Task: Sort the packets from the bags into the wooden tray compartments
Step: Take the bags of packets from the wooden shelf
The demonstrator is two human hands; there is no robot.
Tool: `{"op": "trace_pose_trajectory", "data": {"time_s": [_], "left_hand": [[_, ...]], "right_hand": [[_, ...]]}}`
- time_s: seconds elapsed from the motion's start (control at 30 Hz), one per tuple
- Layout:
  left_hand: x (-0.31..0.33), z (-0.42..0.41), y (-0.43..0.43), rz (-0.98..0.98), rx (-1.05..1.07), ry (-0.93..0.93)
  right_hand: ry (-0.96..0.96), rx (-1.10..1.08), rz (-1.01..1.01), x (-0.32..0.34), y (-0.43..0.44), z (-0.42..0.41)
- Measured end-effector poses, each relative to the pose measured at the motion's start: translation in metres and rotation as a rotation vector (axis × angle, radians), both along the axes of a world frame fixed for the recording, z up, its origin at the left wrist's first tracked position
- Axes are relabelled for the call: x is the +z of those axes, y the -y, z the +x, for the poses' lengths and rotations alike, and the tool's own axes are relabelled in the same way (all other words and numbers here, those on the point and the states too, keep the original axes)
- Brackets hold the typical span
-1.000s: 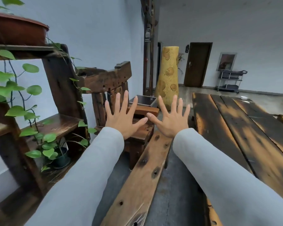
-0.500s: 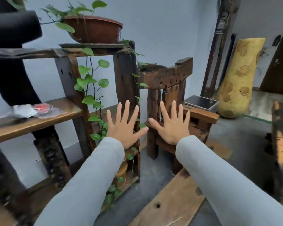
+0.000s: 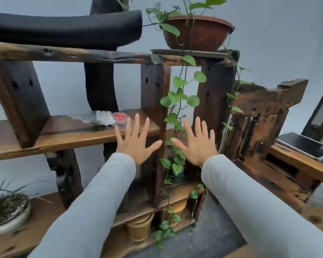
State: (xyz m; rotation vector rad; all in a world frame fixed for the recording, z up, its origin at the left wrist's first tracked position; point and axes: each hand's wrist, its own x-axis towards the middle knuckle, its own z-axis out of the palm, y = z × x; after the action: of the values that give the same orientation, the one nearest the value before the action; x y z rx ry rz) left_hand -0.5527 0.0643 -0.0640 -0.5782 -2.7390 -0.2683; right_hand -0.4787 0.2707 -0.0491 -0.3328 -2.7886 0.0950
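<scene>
Clear plastic bags (image 3: 99, 117) with a red packet (image 3: 119, 116) inside lie on the middle board of a dark wooden shelf unit (image 3: 67, 133). My left hand (image 3: 136, 142) is held up flat in front of that board, fingers spread, just right of and below the bags, holding nothing. My right hand (image 3: 196, 146) is raised the same way beside it, fingers apart and empty, in front of the hanging vine. No wooden tray with compartments is in view.
A brown pot (image 3: 198, 32) with a trailing vine (image 3: 177, 101) tops the shelf. A black roll (image 3: 63, 27) lies on the top board. A grass bowl (image 3: 6, 211) sits low left, round wooden tubs (image 3: 140, 228) at the bottom, a wooden chair (image 3: 268, 127) to the right.
The view has swung left from the table and chair to the shelf unit. Both hands stay raised and spread. The bags on the shelf now sit near my left hand.
</scene>
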Motion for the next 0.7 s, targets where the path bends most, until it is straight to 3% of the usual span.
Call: {"op": "trace_pose_trajectory", "data": {"time_s": [0.33,0.7], "left_hand": [[-0.017,-0.071,0.073,-0.013,0.137,0.001],[-0.032,-0.091,0.095,0.001,0.243,0.02]], "right_hand": [[0.055,0.224,-0.021,-0.018,0.087,-0.103],[0.12,0.36,-0.013,-0.041,0.125,-0.175]]}}
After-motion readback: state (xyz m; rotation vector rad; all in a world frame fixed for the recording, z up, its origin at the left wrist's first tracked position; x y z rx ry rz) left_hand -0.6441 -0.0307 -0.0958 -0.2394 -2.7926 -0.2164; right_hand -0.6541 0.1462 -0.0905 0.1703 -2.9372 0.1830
